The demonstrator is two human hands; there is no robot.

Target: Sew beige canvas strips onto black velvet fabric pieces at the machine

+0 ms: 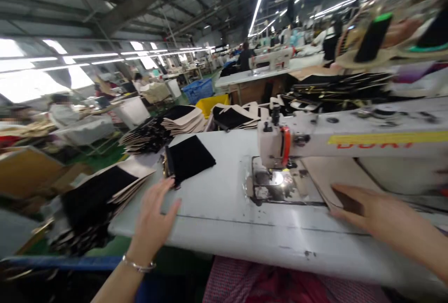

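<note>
Reaching across the white table (224, 214) in the head view, the left hand (154, 221) is spread wide and flat, fingers apart, with nothing in its grasp. Its fingertips come right up to the near corner of a black fabric piece (191, 157), which lies flat on the table to the left of the sewing machine (280, 142). Whether they touch the cloth cannot be told. A silver bracelet (139, 264) sits on that wrist.

On the right, the right hand (378, 219) is also open, fingers straight and close together. It presses flat on a beige piece (324, 172) lying on the machine bed, just right of the shiny needle plate (276, 185), and clasps nothing.

At the near left, beside the table edge, is a fanned stack of black and beige pieces (101, 195). More such stacks (175, 123) lie at the far side.
</note>
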